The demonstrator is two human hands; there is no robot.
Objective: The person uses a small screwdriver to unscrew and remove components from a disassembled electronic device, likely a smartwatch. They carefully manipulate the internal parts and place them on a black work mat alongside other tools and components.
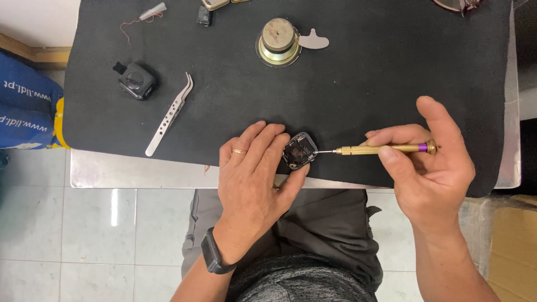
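Head view, one frame.

Black work mat (363, 72): matte, fine-grained, laid over a pale metal counter (134, 170) whose front edge shows below it.

Small opened device (299, 150): rounded-square dark casing with a pale rim, insides exposed; sits on the mat at its near edge.

Left hand (251, 179): laid flat, palm down, fingers (263, 142) stretched and pressed against the device's left side, thumb curled beneath it, so the casing is pinched in place. Gold ring on one finger; black band at the wrist.

Precision screwdriver (386, 149): slim brass shaft, purple collar, round brass end cap, thin steel tip touching the device's right edge; lies level.

Right hand (433, 168): fingers closed round the screwdriver shaft, thumb raised clear, heel toward the mat's edge.

Tweezers (170, 114): bright steel, curved tip, perforated grip; lying left of the hands, well apart.

Second small device (136, 81): black, rounded-square, beyond the tweezers.

Loudspeaker driver (278, 42): round, brassy metal, far centre, beside a flat grey pry pick (314, 40).
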